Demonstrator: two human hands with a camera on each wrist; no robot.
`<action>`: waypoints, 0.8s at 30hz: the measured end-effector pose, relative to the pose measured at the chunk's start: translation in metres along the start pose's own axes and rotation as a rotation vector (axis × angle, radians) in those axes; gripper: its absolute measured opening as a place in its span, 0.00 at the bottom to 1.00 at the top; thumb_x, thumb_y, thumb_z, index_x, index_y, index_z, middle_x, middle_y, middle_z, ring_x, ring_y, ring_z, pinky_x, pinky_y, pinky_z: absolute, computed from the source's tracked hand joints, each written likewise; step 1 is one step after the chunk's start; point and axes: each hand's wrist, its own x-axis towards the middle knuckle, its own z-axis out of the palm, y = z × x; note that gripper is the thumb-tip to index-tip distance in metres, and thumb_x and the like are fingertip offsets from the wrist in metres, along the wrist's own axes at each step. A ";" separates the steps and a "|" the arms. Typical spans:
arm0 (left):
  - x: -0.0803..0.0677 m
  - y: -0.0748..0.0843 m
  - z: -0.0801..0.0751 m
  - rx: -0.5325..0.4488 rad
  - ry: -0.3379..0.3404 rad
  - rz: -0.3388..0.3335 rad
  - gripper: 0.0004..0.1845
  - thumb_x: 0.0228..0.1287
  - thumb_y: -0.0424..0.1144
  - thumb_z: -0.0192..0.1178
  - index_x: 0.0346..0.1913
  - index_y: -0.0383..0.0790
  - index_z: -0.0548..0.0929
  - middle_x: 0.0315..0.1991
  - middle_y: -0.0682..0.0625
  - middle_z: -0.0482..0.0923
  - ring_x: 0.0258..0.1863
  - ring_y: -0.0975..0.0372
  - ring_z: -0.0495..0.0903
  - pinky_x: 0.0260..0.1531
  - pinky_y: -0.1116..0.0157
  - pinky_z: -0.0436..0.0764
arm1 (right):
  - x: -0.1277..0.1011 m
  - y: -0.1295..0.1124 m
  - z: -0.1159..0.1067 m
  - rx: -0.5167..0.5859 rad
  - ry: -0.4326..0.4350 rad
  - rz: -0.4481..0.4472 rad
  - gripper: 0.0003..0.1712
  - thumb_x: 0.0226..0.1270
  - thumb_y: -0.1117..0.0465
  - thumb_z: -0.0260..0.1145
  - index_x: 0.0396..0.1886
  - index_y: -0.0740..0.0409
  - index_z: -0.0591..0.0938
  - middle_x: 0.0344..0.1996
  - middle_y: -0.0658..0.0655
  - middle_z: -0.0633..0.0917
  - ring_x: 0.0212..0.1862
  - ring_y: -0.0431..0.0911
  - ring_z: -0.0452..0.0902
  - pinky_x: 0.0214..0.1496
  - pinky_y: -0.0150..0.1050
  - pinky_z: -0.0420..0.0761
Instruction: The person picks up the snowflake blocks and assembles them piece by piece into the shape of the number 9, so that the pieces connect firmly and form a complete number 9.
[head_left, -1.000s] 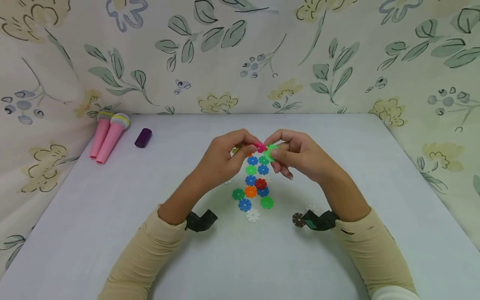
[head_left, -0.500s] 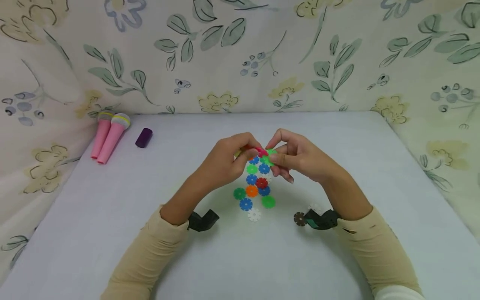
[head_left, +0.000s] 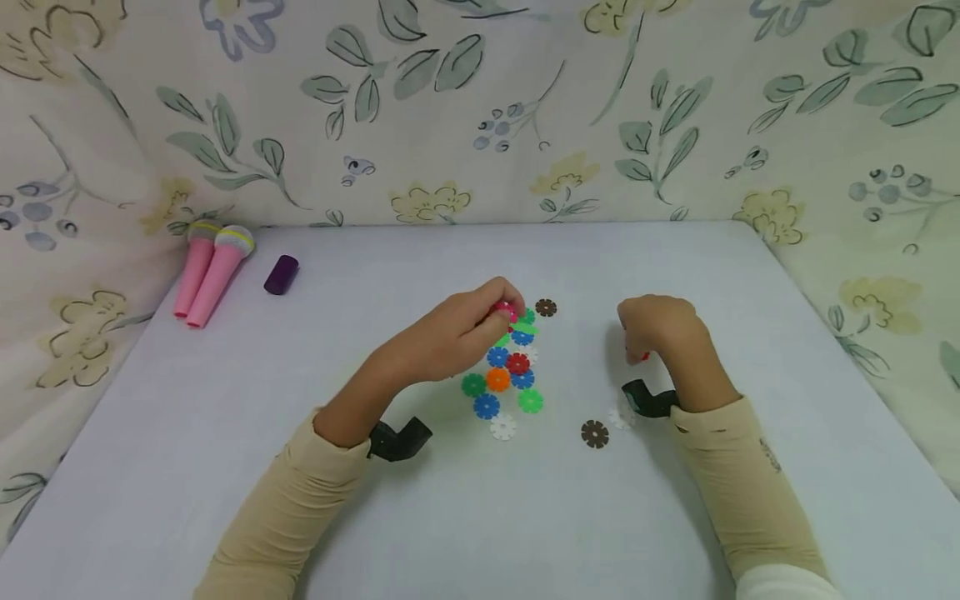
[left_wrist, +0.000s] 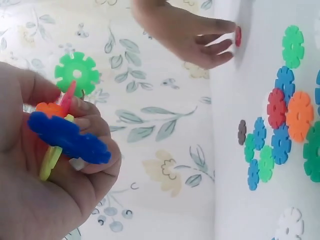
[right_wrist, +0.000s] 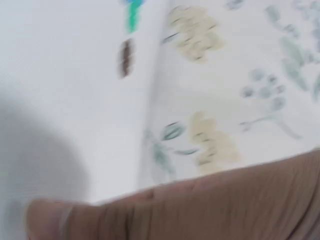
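Note:
My left hand (head_left: 501, 315) (left_wrist: 75, 135) grips a small cluster of joined snowflake discs (left_wrist: 70, 137): blue, green, orange, yellow and pink. It hovers over the far end of a pile of loose coloured discs (head_left: 510, 371) (left_wrist: 280, 125) in the middle of the table. My right hand (head_left: 645, 350) (left_wrist: 225, 37) is apart, to the right, with curled fingers reaching down. Its fingertips pinch a red disc (head_left: 644, 357) (left_wrist: 238, 36) that lies on the table. The right wrist view is blurred and shows only a finger (right_wrist: 150, 210) and the table.
Two brown discs (head_left: 545, 307) (head_left: 594, 433) and two white discs (head_left: 502, 427) (head_left: 619, 417) lie around the pile. Two pink toy microphones (head_left: 206, 271) and a purple cylinder (head_left: 281, 274) sit at the back left. Floral cloth (head_left: 480, 108) walls in the grey table (head_left: 480, 517).
My right hand let go of the disc cluster and moved right and down to the red disc on the table. My left hand kept the cluster and sank slightly.

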 end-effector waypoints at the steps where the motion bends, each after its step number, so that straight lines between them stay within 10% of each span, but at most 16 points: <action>1: 0.000 -0.001 0.000 -0.010 -0.009 -0.010 0.13 0.76 0.38 0.46 0.57 0.40 0.72 0.43 0.51 0.76 0.38 0.58 0.75 0.36 0.63 0.80 | 0.005 0.003 0.003 -0.030 -0.026 0.029 0.30 0.53 0.64 0.79 0.54 0.71 0.79 0.44 0.67 0.84 0.39 0.56 0.76 0.44 0.57 0.80; 11: 0.002 -0.004 -0.001 0.043 0.018 0.006 0.18 0.71 0.48 0.61 0.58 0.46 0.76 0.40 0.57 0.80 0.40 0.64 0.79 0.38 0.63 0.82 | 0.016 0.022 0.005 0.145 -0.066 0.028 0.11 0.59 0.67 0.73 0.32 0.66 0.78 0.23 0.58 0.79 0.27 0.50 0.74 0.29 0.41 0.74; 24: 0.003 -0.005 -0.005 -0.016 0.197 -0.026 0.18 0.76 0.42 0.56 0.65 0.45 0.74 0.53 0.51 0.80 0.51 0.59 0.77 0.42 0.62 0.84 | -0.020 -0.020 -0.018 0.584 0.486 -0.379 0.13 0.70 0.64 0.68 0.49 0.61 0.75 0.31 0.55 0.87 0.27 0.50 0.82 0.32 0.45 0.82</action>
